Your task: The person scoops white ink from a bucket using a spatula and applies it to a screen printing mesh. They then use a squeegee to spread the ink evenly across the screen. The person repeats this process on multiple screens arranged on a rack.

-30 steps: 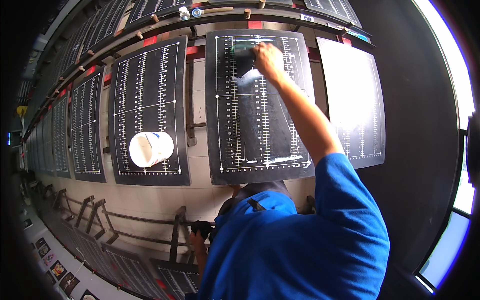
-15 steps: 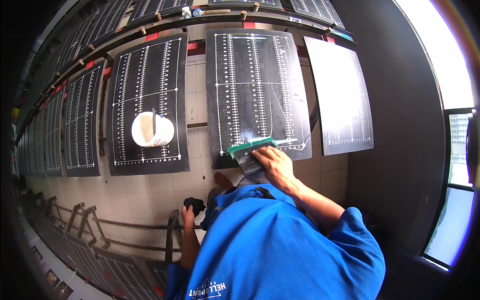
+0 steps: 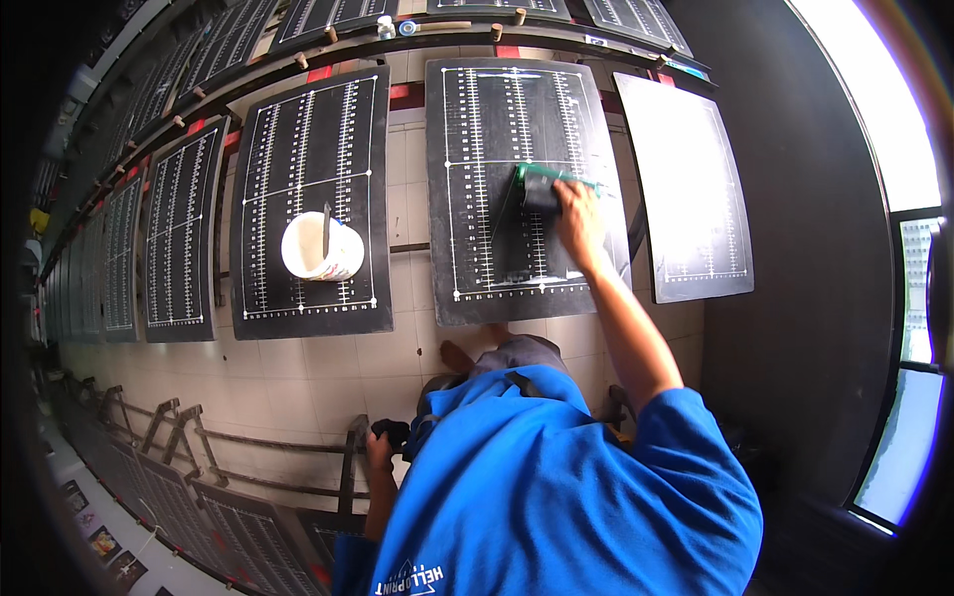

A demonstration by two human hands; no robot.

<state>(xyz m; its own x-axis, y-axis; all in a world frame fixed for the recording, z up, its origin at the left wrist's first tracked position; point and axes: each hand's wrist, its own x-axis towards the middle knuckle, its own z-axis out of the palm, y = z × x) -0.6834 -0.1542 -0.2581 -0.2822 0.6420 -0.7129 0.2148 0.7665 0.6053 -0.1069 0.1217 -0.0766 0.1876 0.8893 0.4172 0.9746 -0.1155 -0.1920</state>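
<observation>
resting above pale tiles, the black board bears white scales.

Right hand and squeegee from near edge of board to middle

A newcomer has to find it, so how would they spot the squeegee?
From the blue shirt, look to the black board straight ahead. Over it, the right hand grips the squeegee. Its dark, flat body with a green strip sets it apart from the white bucket on the next board to the left.
</observation>
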